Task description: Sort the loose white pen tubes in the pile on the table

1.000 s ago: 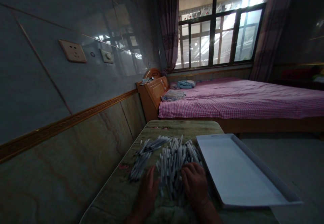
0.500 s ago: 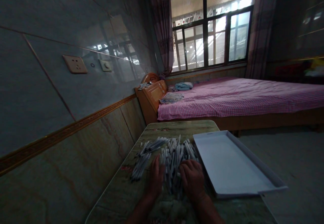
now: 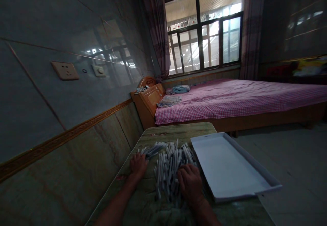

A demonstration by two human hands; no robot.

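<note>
The pile of slim white tubes [image 3: 170, 171] lies between my hands, most tubes pointing away from me. My right hand [image 3: 190, 184] curves on top of them; I cannot tell if it grips any. My left hand [image 3: 138, 164] is open beside the pile. On the patterned table [image 3: 176, 130], a white tray [image 3: 224, 164] stands just right; a pink checked bed [image 3: 242, 100] is beyond.
</note>
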